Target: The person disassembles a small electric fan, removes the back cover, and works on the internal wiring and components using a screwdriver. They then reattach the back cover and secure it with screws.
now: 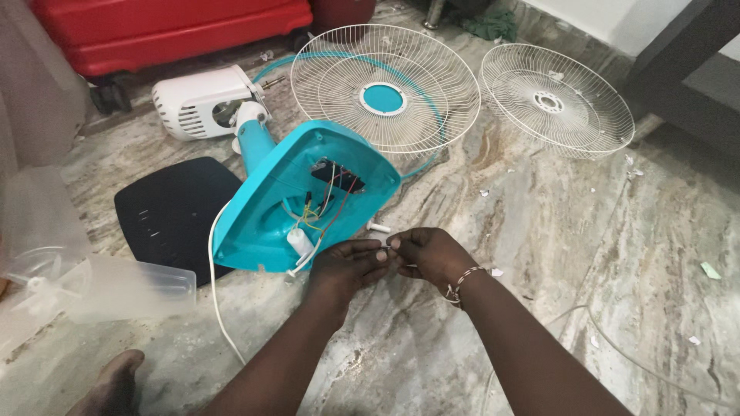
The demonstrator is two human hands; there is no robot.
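Head view: left hand [348, 266] and right hand [428, 255] meet at frame centre, fingertips pinched together on a small white part (too small to identify). Just left, touching the left hand, lies the opened turquoise fan base [270, 208], wiring exposed. Two white grilles [432, 92] sit upper right.

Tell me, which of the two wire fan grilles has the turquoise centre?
The left wire grille, nearer the turquoise fan base; the right wire grille has a plain white centre.
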